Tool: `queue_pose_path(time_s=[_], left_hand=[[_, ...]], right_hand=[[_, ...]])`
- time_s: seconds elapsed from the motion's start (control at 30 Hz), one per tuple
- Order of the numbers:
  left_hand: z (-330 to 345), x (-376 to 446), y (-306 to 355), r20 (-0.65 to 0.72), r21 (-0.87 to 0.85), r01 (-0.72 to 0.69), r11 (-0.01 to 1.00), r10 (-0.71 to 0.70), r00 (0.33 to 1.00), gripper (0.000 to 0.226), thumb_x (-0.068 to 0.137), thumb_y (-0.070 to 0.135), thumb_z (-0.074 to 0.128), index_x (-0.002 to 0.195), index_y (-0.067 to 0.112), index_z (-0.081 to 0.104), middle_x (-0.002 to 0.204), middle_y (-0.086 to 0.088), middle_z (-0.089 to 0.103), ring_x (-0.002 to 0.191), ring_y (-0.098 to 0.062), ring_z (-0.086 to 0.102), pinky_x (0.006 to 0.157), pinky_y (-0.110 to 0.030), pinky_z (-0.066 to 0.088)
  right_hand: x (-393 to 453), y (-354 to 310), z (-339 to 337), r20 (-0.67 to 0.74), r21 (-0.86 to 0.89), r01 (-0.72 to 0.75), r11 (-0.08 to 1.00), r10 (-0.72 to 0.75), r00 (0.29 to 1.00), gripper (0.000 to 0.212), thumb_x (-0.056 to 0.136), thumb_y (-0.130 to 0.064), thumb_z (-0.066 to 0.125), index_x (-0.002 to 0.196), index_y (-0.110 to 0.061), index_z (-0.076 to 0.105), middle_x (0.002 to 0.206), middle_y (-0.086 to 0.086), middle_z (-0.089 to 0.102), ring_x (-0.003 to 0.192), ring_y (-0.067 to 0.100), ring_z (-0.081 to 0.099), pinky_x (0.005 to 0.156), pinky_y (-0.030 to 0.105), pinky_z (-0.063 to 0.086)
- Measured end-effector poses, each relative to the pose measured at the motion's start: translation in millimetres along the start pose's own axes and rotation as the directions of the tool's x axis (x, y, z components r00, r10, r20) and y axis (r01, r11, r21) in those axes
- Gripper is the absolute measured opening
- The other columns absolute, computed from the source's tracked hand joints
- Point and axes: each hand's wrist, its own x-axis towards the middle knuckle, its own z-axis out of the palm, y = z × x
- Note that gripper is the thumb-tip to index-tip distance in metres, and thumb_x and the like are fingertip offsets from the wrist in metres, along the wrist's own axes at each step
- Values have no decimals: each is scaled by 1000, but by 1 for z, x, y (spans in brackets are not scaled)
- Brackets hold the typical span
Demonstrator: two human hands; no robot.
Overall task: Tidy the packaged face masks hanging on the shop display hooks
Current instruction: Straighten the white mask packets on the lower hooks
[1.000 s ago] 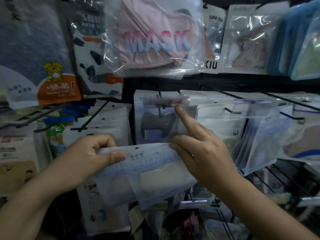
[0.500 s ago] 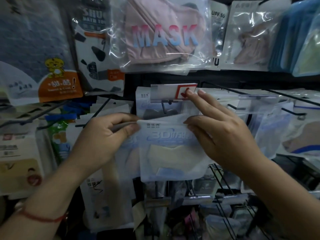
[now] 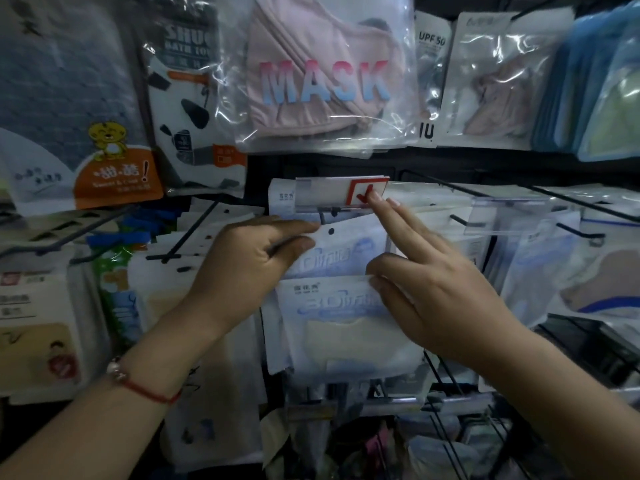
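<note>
At centre, the left hand [image 3: 249,261] pinched the upper mask packet [image 3: 349,244] by its top corner, just below the hook's price tag [image 3: 341,194]. At three o'clock, the right hand [image 3: 433,289] pinched the lower mask packet [image 3: 339,327], two fingers straight toward the tag.

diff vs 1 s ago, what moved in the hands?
Both hands raised the white 3D mask packets toward the hook. The left hand now pinches the upper packet with its hole just below the hook tip. The right hand lifted the price tag holder with two fingers while holding the lower packet. The pink MASK bag and neighbouring racks stayed put.
</note>
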Motion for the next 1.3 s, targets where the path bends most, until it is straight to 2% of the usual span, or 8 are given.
queue_pose_path(time_s=[0.2,0.4,0.53,0.67,0.8,0.9,1.17,1.3], left_hand=[[4,-2,-11,-67,98,-78,992,85,994,21,93,26,67,112,22,75,104,15,71,95,2,66,92,-14,48],[7,-4,-11,-128,89,-68,994,79,989,18,92,15,70,109,13,76,102,16,68,92,6,64,88,-9,46],[5,-5,-7,-150,102,-83,991,98,984,19,92,12,70,110,11,76,102,16,68,91,8,63,88,-10,47],[3,-3,-11,-93,303,-227,926,265,960,20,94,17,67,110,10,76,99,-1,76,86,-12,70,82,-25,55],[9,0,-13,-102,125,-97,987,110,989,19,94,18,67,110,14,76,99,9,72,91,-1,65,87,-8,45],[13,1,-18,-95,74,-60,995,67,993,23,95,23,63,111,14,76,102,9,71,93,0,63,87,-11,47],[14,4,-23,76,509,-181,841,166,983,33,94,27,50,115,17,74,94,-5,73,83,-29,68,68,-35,55],[0,2,-24,166,485,-230,844,169,972,37,93,17,51,127,17,68,117,-8,66,106,-30,59,88,-36,46]], right_hand=[[-1,-4,5,-3,13,-21,1000,21,1000,16,97,-24,50,89,-16,61,162,12,16,150,27,18,106,38,38],[2,-9,3,-12,11,-42,999,42,999,15,97,-23,50,87,-17,59,162,13,18,144,26,33,85,14,20],[3,-11,5,-18,17,-60,998,60,998,13,97,-22,52,87,-16,60,163,12,17,142,26,37,82,15,21],[4,-13,7,-32,-2,-68,998,68,997,14,97,-22,52,86,-16,60,163,10,17,140,25,39,77,22,27],[5,-14,10,-44,-4,-75,997,75,996,17,96,-24,50,85,-16,60,163,9,17,140,26,39,77,23,29],[5,-14,9,-58,1,-82,997,82,995,18,96,-25,50,85,-17,61,163,8,18,136,26,43,75,23,31],[6,-15,14,-65,21,-84,996,85,994,13,95,-23,55,87,-15,62,164,7,13,134,26,45,71,26,37],[6,-14,15,-77,-12,-75,997,74,994,8,93,-19,60,86,-15,62,163,9,17,131,27,46,71,24,33]])
